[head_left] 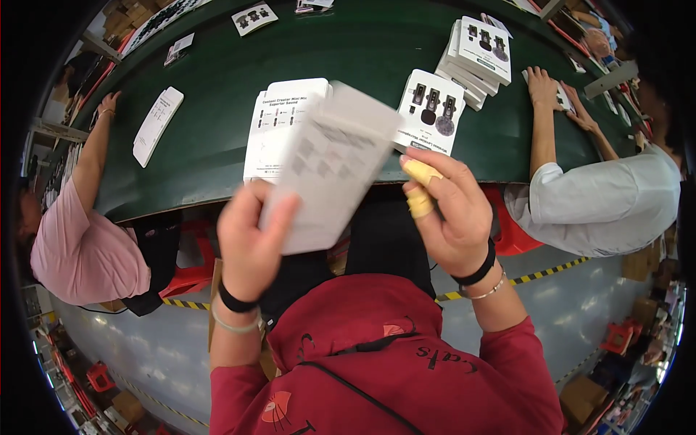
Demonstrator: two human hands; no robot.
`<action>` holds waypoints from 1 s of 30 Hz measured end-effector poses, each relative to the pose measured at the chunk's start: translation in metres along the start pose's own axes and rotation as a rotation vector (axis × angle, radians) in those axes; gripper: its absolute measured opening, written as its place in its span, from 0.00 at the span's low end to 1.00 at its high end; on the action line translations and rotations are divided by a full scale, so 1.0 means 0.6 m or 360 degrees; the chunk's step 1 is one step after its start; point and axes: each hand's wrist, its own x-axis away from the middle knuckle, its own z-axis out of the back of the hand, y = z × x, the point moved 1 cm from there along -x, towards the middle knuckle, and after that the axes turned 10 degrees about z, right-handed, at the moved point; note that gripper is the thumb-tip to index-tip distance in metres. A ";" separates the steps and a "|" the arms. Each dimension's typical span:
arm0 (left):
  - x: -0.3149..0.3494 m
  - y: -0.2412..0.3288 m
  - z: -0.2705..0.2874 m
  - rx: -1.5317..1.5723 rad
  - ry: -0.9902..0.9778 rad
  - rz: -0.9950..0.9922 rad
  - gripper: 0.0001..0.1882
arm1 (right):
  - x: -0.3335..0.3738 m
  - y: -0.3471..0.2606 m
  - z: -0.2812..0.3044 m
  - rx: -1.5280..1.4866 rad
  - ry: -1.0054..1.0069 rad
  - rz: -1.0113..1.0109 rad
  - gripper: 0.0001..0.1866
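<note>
My left hand (255,235) is closed on a flat white box (337,163) with printed pictures, tilted and smeared by motion. To its right, my right hand (453,214) hovers at the table's near edge with fingers bent and apart, nothing between them. Yellow tape wraps two of its fingers. Behind the held box, partly hidden by it, lie white boxes (272,138) printed with small pictures. Just beyond my right hand is another white box (433,109) showing dark clip-on microphones. Farther right stands an uneven pile of similar boxes (482,54).
The green table (196,138) spans the front. A white box or card stack (157,127) lies left, near a co-worker in pink (90,246). At right, a co-worker in light grey (594,199) handles a small white thing. A picture card (254,18) and small packets (179,48) lie farther back.
</note>
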 end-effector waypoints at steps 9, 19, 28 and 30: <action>0.096 -0.052 -0.035 0.0652 -0.0717 0.0237 0.16 | -0.007 -0.031 0.006 -0.0469 -0.0515 -0.0600 0.14; 0.149 -0.064 -0.053 0.1734 -0.1707 0.0988 0.48 | -0.009 -0.073 0.011 -0.0378 -0.0841 -0.0077 0.13; 0.168 -0.055 -0.047 0.1631 -0.1389 0.0942 0.36 | 0.048 -0.076 0.000 -0.0998 -0.0835 -0.0766 0.13; 0.171 -0.054 -0.043 0.1496 -0.1329 0.1017 0.33 | 0.056 -0.086 -0.007 -0.1090 -0.0630 -0.0884 0.12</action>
